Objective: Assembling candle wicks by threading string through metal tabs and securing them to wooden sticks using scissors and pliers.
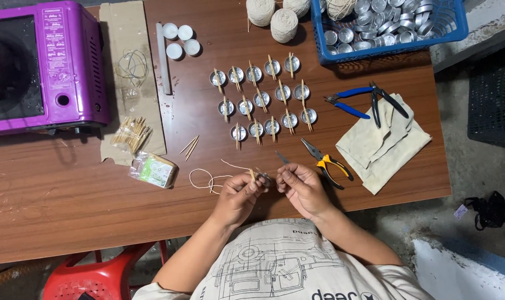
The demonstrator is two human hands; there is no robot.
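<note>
My left hand (pixel 238 195) and my right hand (pixel 301 188) meet over the near edge of the brown table (pixel 69 189). Between their fingertips they hold a small metal candle cup (pixel 265 178) with a wooden stick (pixel 252 174) and a cream wick string (pixel 208 179) that trails left in loops on the table. Just beyond the hands lie yellow-handled pliers (pixel 326 161). Farther off stand three rows of several metal cups with sticks (pixel 262 100) laid across them.
A purple tabletop stove (pixel 41 66) sits at the left, by cardboard (pixel 131 66) with wire, loose sticks (pixel 131 133) and a small packet (pixel 154 170). White candles (pixel 180 40), yarn balls (pixel 283 22), a blue basket (pixel 447 30) of cups, blue pliers (pixel 352 100), a cloth (pixel 383 144), a red stool (pixel 97 278).
</note>
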